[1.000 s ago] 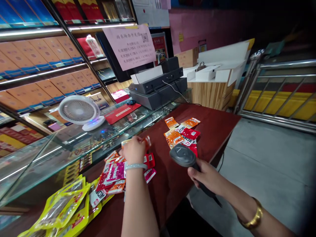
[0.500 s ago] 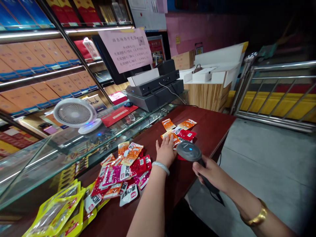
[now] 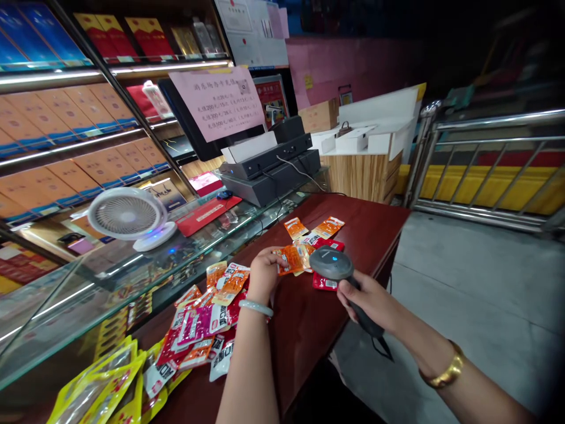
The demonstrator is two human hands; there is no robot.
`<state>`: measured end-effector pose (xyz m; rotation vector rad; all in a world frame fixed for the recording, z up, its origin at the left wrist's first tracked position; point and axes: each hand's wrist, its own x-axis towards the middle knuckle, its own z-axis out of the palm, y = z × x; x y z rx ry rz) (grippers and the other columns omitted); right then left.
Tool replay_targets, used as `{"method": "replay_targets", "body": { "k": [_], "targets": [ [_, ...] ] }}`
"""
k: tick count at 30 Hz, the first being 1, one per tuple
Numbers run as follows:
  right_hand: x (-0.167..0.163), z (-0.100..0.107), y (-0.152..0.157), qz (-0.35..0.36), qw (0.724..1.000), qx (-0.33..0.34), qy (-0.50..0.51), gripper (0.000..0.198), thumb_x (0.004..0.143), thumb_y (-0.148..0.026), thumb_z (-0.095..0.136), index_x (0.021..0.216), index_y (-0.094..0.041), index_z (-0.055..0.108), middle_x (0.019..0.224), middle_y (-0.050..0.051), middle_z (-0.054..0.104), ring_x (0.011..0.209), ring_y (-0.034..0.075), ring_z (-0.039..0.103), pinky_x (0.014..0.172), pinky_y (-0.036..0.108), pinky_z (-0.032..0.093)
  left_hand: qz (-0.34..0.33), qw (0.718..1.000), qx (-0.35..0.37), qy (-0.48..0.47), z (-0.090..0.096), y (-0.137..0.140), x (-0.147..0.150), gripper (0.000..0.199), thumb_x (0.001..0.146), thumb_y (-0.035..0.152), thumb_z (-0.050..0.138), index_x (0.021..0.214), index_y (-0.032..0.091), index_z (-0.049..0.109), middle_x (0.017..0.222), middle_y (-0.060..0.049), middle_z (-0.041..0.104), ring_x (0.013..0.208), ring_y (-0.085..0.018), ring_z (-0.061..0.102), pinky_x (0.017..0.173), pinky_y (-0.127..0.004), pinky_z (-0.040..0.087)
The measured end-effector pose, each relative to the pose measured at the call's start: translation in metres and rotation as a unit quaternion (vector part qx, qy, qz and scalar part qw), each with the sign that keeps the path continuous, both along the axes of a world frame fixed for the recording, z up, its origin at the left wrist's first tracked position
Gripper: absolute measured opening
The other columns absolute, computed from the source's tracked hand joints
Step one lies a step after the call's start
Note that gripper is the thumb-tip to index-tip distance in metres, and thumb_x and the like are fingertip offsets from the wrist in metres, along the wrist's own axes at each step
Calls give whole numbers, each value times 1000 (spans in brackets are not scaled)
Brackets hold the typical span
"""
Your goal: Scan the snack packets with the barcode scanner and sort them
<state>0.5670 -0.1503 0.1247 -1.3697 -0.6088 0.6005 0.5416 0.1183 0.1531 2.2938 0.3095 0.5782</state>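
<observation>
My left hand [image 3: 263,274] grips the near end of an orange snack packet [image 3: 291,259] over the dark red tabletop. My right hand [image 3: 364,300] is wrapped around the handle of a grey barcode scanner [image 3: 331,263], whose blue light glows on top. The scanner's head is just right of that packet and covers part of the packets behind it. Past my hands lie a few more orange packets [image 3: 330,225] and red packets [image 3: 325,282]. Left of my left arm is a heap of red, orange, white and magenta packets [image 3: 198,324], partly hidden by the arm.
Large yellow bags [image 3: 106,383] lie at the near left. A glass display counter [image 3: 194,253] runs along the left, bearing a white fan [image 3: 128,215] and a red mat [image 3: 209,215]. Farther back stands a grey cash drawer [image 3: 271,176]. Metal railings [image 3: 485,141] stand at right.
My left hand was flat on the far packets with fingers spread; now it holds an orange packet, drawn slightly left. The scanner stays in my right hand. The view has shifted slightly.
</observation>
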Motion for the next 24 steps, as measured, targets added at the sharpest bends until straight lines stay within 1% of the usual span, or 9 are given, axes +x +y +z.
{"method": "replay_targets", "body": {
  "k": [3, 6, 9, 13, 16, 18, 20, 22, 24],
  "targets": [
    [3, 6, 3, 17, 999, 29, 19, 47, 90, -66, 56, 81, -20, 47, 63, -7, 51, 42, 6, 49, 42, 20, 41, -31, 999, -13, -17, 8, 9, -8, 37, 56, 3, 39, 56, 20, 72, 104, -3, 72, 96, -17, 65, 89, -30, 51],
    [3, 6, 5, 13, 999, 28, 40, 48, 89, -67, 57, 83, -20, 48, 62, -7, 51, 41, 6, 48, 40, 20, 40, -16, 999, -12, -28, 13, 15, -14, 36, 55, 6, 38, 55, 20, 71, 98, -3, 72, 93, -17, 65, 86, -29, 50],
    [1, 4, 6, 10, 997, 29, 65, 48, 89, -67, 58, 87, -20, 49, 62, -7, 52, 41, 6, 48, 40, 19, 40, 11, 1000, -1, -1, 17, 16, -18, 36, 55, 8, 38, 57, 20, 72, 90, -3, 72, 86, -17, 64, 81, -28, 50],
    [-2, 4, 4, 11, 997, 35, 73, 49, 87, -67, 60, 86, -20, 48, 62, -7, 52, 42, 5, 48, 40, 18, 40, 54, 990, 46, 120, 27, 27, -27, 37, 60, 7, 41, 66, 19, 75, 75, -2, 72, 69, -15, 62, 71, -26, 48],
    [-3, 4, 2, 13, 997, 21, 71, 50, 87, -68, 60, 85, -20, 48, 61, -8, 51, 42, 5, 47, 40, 18, 40, 109, 964, 66, 234, 39, 47, -47, 35, 64, 8, 44, 75, 20, 76, 65, -1, 70, 59, -15, 60, 63, -25, 45],
    [-2, 3, -1, 19, 997, 11, 68, 50, 86, -69, 60, 85, -20, 48, 60, -8, 50, 42, 6, 47, 40, 18, 40, 159, 943, 110, 272, 49, 61, -64, 33, 65, 8, 48, 76, 22, 76, 66, -3, 71, 63, -17, 63, 65, -26, 45],
    [-1, 0, -2, 25, 998, 4, 65, 51, 86, -69, 60, 87, -20, 49, 60, -8, 50, 41, 6, 47, 41, 18, 39, 236, 921, 191, 245, 59, 69, -76, 32, 65, 9, 51, 76, 24, 77, 79, -6, 75, 77, -23, 67, 73, -30, 47],
    [0, -3, -3, 30, 997, -1, 64, 51, 86, -70, 60, 87, -20, 49, 60, -8, 50, 41, 6, 48, 41, 19, 39, 312, 903, 256, 149, 64, 65, -77, 30, 70, 12, 52, 79, 25, 78, 99, -8, 76, 95, -27, 67, 82, -36, 48],
    [1, -7, -3, 32, 997, -7, 63, 51, 86, -70, 59, 86, -20, 48, 61, -8, 50, 41, 6, 48, 41, 19, 39, 332, 908, 249, 51, 61, 50, -64, 31, 79, 16, 49, 87, 24, 78, 109, -8, 74, 102, -26, 66, 88, -36, 48]
  ]
}}
